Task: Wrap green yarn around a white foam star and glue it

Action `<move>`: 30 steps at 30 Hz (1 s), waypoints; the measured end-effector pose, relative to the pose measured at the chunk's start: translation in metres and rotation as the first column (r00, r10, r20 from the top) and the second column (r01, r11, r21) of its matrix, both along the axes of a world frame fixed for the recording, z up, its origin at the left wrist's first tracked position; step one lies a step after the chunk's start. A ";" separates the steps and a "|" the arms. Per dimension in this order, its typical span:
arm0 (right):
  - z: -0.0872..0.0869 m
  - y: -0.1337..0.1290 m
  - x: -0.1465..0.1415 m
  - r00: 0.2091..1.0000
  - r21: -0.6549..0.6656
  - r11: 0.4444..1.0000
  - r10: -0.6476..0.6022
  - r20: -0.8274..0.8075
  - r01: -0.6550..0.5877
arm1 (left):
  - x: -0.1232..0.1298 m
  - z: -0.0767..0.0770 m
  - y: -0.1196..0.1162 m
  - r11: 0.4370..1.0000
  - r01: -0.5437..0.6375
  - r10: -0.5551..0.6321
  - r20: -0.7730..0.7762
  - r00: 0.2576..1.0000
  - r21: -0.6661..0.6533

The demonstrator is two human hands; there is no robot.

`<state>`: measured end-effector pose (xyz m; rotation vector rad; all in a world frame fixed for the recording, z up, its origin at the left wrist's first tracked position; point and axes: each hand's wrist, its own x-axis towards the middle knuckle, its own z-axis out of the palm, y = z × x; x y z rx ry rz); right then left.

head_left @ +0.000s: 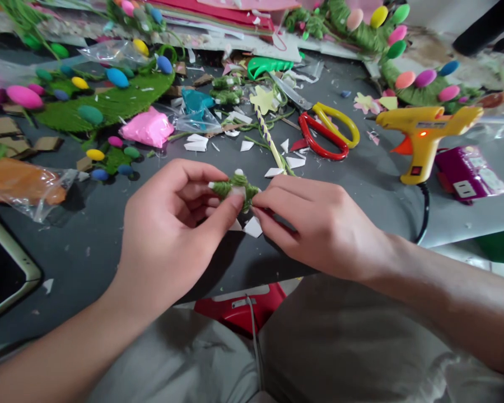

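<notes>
Between my two hands is a small star-shaped piece wrapped in green yarn point(236, 184), with white tips showing at its points. My left hand point(172, 224) pinches it, the thumb pressed on its front and the fingers behind. From the other side, my right hand point(315, 224) closes thumb and forefinger at the star's right edge, on what may be the yarn; the fingertips hide it. White paper scraps point(253, 226) lie just below the star. Beyond the hands are a yellow paper star point(264, 99) and a striped stick point(269, 137).
Scissors point(327, 131) with red and yellow handles lie behind my right hand. A yellow glue gun point(424, 134) with a lit light stands at right, its cord trailing forward. A pink clay packet point(148, 127), green leaf with colored eggs point(109, 101) and tablet point(4, 263) are at left.
</notes>
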<state>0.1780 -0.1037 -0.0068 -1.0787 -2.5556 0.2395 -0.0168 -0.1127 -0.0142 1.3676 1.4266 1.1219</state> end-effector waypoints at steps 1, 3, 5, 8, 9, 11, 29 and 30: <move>0.002 0.000 0.001 0.999 0.045 0.999 0.007 0.032 -0.009 | 0.000 -0.001 -0.001 1.000 0.016 -0.015 -0.023 1.000 0.014; 0.005 0.002 0.003 0.997 0.116 0.993 0.012 0.071 -0.020 | 0.000 -0.002 -0.002 0.998 0.044 -0.043 -0.050 0.998 0.033; 0.008 0.004 0.005 0.997 0.125 0.992 0.013 0.072 -0.022 | -0.001 -0.003 -0.002 0.997 0.075 -0.073 -0.058 0.996 0.033; 0.011 0.010 0.008 1.000 0.031 0.999 0.009 -0.009 -0.008 | -0.005 -0.004 -0.001 0.993 0.121 -0.122 -0.021 0.992 -0.011; 0.011 0.012 0.009 0.999 -0.012 1.000 0.004 -0.050 -0.005 | -0.006 -0.004 0.000 0.990 0.136 -0.137 -0.005 0.991 -0.031; 0.011 0.015 0.010 0.991 -0.085 0.996 -0.008 -0.132 -0.004 | -0.007 -0.004 0.002 0.986 0.153 -0.151 0.030 0.988 -0.065; 0.001 0.012 0.000 0.947 -0.364 0.932 -0.117 -0.298 0.000 | -0.013 -0.009 0.006 0.985 0.145 -0.109 0.314 0.943 -0.095; 0.001 0.011 -0.001 0.949 -0.363 0.932 -0.127 -0.290 0.014 | -0.012 -0.008 0.005 0.986 0.133 -0.096 0.304 0.948 -0.102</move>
